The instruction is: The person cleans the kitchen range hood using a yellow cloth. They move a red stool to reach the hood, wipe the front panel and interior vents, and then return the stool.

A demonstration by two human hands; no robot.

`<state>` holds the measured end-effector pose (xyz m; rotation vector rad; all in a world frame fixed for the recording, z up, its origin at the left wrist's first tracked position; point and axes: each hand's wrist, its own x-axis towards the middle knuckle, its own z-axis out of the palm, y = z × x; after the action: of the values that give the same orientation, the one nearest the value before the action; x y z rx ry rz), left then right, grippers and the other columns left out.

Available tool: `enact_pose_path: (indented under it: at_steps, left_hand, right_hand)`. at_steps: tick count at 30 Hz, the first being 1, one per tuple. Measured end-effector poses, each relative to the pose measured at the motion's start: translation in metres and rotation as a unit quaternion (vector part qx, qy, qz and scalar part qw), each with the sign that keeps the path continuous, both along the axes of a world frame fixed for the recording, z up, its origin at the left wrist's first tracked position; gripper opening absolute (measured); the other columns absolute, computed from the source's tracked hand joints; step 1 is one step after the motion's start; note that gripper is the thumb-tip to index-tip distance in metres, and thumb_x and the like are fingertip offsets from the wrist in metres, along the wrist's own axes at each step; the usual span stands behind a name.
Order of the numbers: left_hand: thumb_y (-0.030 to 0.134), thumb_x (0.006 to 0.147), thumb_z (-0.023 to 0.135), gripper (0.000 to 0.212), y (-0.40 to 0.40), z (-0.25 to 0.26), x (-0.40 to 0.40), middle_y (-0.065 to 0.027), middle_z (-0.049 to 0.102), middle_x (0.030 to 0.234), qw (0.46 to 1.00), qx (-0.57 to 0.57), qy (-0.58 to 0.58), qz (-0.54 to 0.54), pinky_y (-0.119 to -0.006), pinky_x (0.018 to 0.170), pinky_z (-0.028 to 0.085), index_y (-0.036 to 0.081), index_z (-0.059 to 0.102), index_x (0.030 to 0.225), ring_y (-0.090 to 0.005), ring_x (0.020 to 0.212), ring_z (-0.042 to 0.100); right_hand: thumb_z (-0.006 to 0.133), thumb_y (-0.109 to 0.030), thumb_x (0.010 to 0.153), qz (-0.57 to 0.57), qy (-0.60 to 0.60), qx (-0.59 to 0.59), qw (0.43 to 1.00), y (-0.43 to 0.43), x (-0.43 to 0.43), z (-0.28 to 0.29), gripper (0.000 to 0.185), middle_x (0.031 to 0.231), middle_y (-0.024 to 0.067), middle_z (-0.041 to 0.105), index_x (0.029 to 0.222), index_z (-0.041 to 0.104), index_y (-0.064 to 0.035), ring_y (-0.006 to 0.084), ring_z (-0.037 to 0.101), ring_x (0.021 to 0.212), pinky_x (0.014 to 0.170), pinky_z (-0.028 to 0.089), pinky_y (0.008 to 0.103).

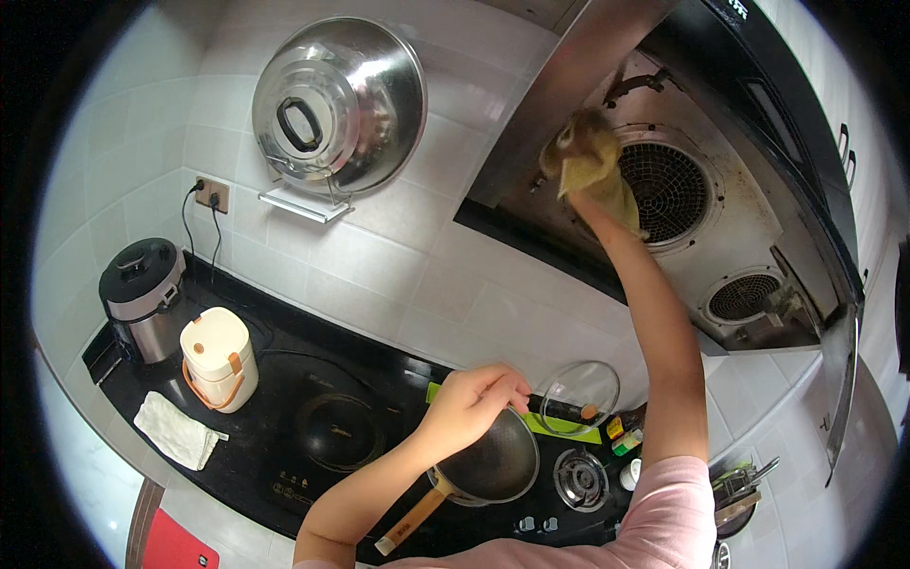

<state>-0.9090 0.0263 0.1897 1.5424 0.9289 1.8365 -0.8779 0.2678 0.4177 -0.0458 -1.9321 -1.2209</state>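
My right hand (577, 192) reaches up under the range hood, mostly covered by a yellow-green cloth (598, 160) that it presses to the hood's stained metal underside, left of the large round fan grille (666, 190). Low in front of me, my left hand (478, 400) hovers over the frying pan (498, 462), fingers curled and the fingertips partly hidden; no object shows in it. The pan has a wooden handle (416, 517) and sits on the black cooktop. A smaller fan grille (744, 296) lies at the hood's right end.
A gas burner (581, 480), a glass lid (579, 398) and seasoning bottles (627, 442) are right of the pan. An induction cooktop (340, 432), a cream container (219, 359), an electric pressure cooker (146, 299) and a folded white cloth (176, 430) lie left. A large steel lid (370, 107) hangs on the wall.
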Motion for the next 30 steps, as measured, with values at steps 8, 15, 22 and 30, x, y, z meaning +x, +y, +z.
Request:
enact_pose_path:
  at_steps: [8, 15, 22, 30]
  left_hand:
    - [0.011, 0.093, 0.038, 0.026, 0.007, -0.009, 0.005, -0.0107, 0.065, 0.078, 1.0, -0.025, -0.006, -0.005, -0.026, 0.071, 0.048, -0.005, 0.059, 0.089, -0.016, 0.076, 0.063]
    - [0.011, 0.092, 0.039, 0.026, 0.014, -0.011, 0.004, -0.0104, 0.065, 0.078, 0.999, -0.038, 0.0, -0.005, -0.026, 0.07, 0.048, -0.005, 0.059, 0.088, -0.015, 0.076, 0.063]
    - [0.015, 0.09, 0.042, 0.025, 0.013, -0.015, 0.002, -0.0073, 0.065, 0.071, 0.999, -0.032, -0.027, 0.023, -0.024, 0.066, 0.045, -0.002, 0.061, 0.088, -0.0128, 0.07, 0.061]
    - [0.014, 0.088, 0.043, 0.024, 0.001, -0.023, -0.012, -0.0075, 0.065, 0.073, 0.996, -0.062, -0.022, 0.06, -0.024, 0.067, 0.044, -0.002, 0.061, 0.088, -0.0135, 0.07, 0.06]
  right_hand:
    - [0.048, -0.032, 0.085, -0.16, -0.071, 0.146, 0.974, 0.036, -0.004, -0.034, 0.038, 0.114, 0.0098, 0.052, 0.116, 0.047, -0.0105, 0.0225, 0.049, 0.107, 0.091, 0.04, 0.0358]
    - [0.053, -0.016, 0.076, -0.055, -0.152, 0.129, 0.978, 0.005, -0.037, -0.04, 0.012, 0.083, 0.0051, 0.058, 0.083, 0.06, -0.0092, 0.0241, 0.056, 0.079, 0.067, 0.046, 0.0332]
    - [0.054, -0.011, 0.072, 0.179, -0.097, -0.008, 0.979, 0.005, -0.033, -0.018, 0.012, 0.091, 0.0101, 0.062, 0.081, 0.059, -0.0049, 0.028, 0.057, 0.079, 0.067, 0.047, 0.0372]
    - [0.057, -0.019, 0.075, 0.087, -0.223, 0.075, 0.968, -0.017, -0.047, -0.027, 0.007, 0.075, 0.0045, 0.056, 0.074, 0.057, -0.0115, 0.0188, 0.058, 0.079, 0.066, 0.047, 0.032]
